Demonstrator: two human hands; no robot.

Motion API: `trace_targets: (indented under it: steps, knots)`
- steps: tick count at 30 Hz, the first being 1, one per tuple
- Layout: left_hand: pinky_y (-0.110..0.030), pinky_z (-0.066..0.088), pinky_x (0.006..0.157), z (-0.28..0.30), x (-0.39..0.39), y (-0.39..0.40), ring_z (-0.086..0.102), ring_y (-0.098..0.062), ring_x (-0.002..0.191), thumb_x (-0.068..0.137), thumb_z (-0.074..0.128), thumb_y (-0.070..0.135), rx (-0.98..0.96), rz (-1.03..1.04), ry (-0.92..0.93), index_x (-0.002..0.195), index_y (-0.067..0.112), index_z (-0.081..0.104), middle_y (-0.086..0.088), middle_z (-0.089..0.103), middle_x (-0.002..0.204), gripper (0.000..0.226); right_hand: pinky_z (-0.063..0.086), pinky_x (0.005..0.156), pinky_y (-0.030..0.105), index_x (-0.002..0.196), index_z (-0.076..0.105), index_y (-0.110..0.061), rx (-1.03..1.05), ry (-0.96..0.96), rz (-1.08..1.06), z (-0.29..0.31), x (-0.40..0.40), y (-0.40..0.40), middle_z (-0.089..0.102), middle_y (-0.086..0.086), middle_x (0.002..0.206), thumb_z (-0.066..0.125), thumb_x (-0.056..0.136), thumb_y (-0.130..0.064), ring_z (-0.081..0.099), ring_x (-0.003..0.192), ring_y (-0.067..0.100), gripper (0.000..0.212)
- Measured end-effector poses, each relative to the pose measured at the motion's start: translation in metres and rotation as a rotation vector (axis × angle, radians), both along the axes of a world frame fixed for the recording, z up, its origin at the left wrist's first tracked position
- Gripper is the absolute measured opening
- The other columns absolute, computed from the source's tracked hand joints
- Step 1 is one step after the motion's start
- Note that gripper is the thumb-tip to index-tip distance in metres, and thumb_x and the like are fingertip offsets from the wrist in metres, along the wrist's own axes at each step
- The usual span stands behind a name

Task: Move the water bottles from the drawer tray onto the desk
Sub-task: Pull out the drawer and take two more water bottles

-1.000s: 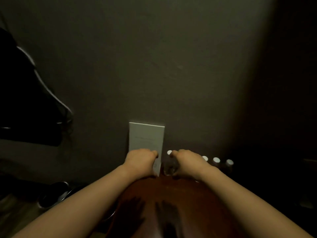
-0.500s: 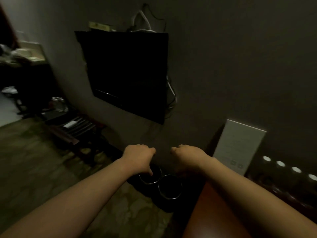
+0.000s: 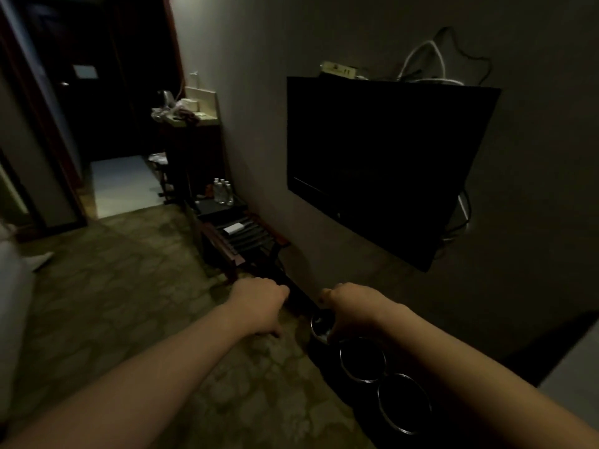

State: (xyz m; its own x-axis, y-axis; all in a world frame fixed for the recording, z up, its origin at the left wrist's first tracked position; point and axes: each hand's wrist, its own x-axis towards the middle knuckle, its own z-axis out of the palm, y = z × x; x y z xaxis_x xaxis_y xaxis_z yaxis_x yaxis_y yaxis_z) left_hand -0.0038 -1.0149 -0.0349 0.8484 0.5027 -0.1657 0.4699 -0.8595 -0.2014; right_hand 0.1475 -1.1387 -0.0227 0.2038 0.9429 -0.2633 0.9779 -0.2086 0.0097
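Head view: both hands reach forward below the TV (image 3: 389, 170) — left hand (image 3: 259, 303) and right hand (image 3: 353, 306) curled into fists, holding nothing visible. The bottles (image 3: 223, 191) stand well left of the TV, by the wall, beyond a slatted rack (image 3: 246, 236).

The far water bottles (image 3: 223, 190) are too small and dim to count.

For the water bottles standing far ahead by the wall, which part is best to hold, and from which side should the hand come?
The water bottles stand upright, clustered close, on a dark low surface, wall to their right. Probably grip the nearest one around its body just below the cap, coming from the open left-front side. Both the left hand and right hand are curled, apparently empty, far away.
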Motion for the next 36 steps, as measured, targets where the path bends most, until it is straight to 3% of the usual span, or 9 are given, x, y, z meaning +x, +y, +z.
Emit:
trace_targets:
  steps: [4, 8, 13, 17, 21, 24, 28, 36]
  knots:
    - [-0.036, 0.051, 0.075, 0.0, -0.009, 0.052, 0.059, -0.021, 0.105, 0.073, 0.07, 0.065, -0.021, 0.06, -0.028, 0.125, 0.027, 0.054, 0.001, 0.062, 0.115, 0.067, 0.043, 0.062, 0.031, 0.118, 0.053, -0.017, 0.017, -0.012, 0.073, 0.01, 0.0, 0.063, 0.061, 0.006, 0.106, 0.081, 0.074, -0.042, 0.06, 0.091, 0.024, 0.058]
    - [-0.034, 0.045, 0.068, 0.003, 0.0, 0.111, 0.061, -0.022, 0.103, 0.073, 0.071, 0.063, -0.005, 0.098, -0.011, 0.121, 0.026, 0.055, 0.001, 0.063, 0.113, 0.063, 0.047, 0.067, 0.032, 0.124, 0.053, -0.018, 0.045, 0.01, 0.108, 0.007, 0.015, 0.131, 0.063, 0.006, 0.11, 0.082, 0.073, -0.044, 0.062, 0.097, 0.026, 0.065]
    - [-0.034, 0.048, 0.072, 0.007, 0.034, 0.207, 0.061, -0.023, 0.105, 0.073, 0.072, 0.063, 0.021, 0.143, -0.017, 0.124, 0.026, 0.054, 0.0, 0.063, 0.115, 0.065, 0.046, 0.065, 0.032, 0.121, 0.053, -0.019, 0.077, 0.018, 0.139, 0.009, 0.055, 0.233, 0.062, 0.004, 0.107, 0.081, 0.074, -0.044, 0.058, 0.089, 0.023, 0.06]
    - [-0.034, 0.048, 0.073, 0.017, 0.063, 0.295, 0.061, -0.023, 0.106, 0.073, 0.072, 0.063, 0.003, 0.193, -0.055, 0.127, 0.027, 0.054, -0.001, 0.063, 0.116, 0.067, 0.053, 0.074, 0.036, 0.119, 0.055, -0.02, 0.112, 0.031, 0.131, 0.019, 0.089, 0.326, 0.061, 0.004, 0.109, 0.08, 0.075, -0.044, 0.06, 0.095, 0.023, 0.056]
    - [-0.034, 0.05, 0.076, 0.02, 0.075, 0.374, 0.063, -0.023, 0.104, 0.072, 0.071, 0.065, -0.013, 0.257, -0.097, 0.126, 0.029, 0.056, 0.0, 0.066, 0.115, 0.066, 0.052, 0.073, 0.035, 0.116, 0.056, -0.017, 0.11, 0.04, 0.161, 0.022, 0.109, 0.411, 0.061, 0.006, 0.111, 0.08, 0.075, -0.044, 0.06, 0.098, 0.026, 0.054]
    - [-0.031, 0.046, 0.078, 0.017, 0.071, 0.426, 0.061, -0.023, 0.111, 0.075, 0.07, 0.062, -0.021, 0.303, -0.112, 0.13, 0.029, 0.055, -0.002, 0.064, 0.121, 0.066, 0.045, 0.07, 0.031, 0.116, 0.056, -0.017, 0.101, 0.057, 0.216, 0.018, 0.11, 0.471, 0.061, 0.008, 0.112, 0.08, 0.074, -0.045, 0.061, 0.102, 0.029, 0.056]
    - [-0.034, 0.05, 0.088, 0.011, 0.061, 0.49, 0.059, -0.023, 0.117, 0.074, 0.072, 0.059, -0.037, 0.336, -0.132, 0.132, 0.03, 0.053, -0.001, 0.061, 0.127, 0.068, 0.048, 0.076, 0.033, 0.12, 0.057, -0.016, 0.077, 0.089, 0.239, 0.009, 0.104, 0.54, 0.063, 0.009, 0.118, 0.08, 0.075, -0.043, 0.06, 0.107, 0.029, 0.057]
    - [-0.034, 0.048, 0.078, -0.007, 0.033, 0.678, 0.059, -0.021, 0.111, 0.075, 0.069, 0.06, -0.034, 0.297, -0.159, 0.134, 0.03, 0.051, 0.0, 0.062, 0.123, 0.069, 0.051, 0.084, 0.034, 0.129, 0.053, -0.019, 0.053, 0.134, 0.203, -0.011, 0.073, 0.716, 0.061, 0.006, 0.124, 0.079, 0.079, -0.041, 0.059, 0.107, 0.025, 0.061]
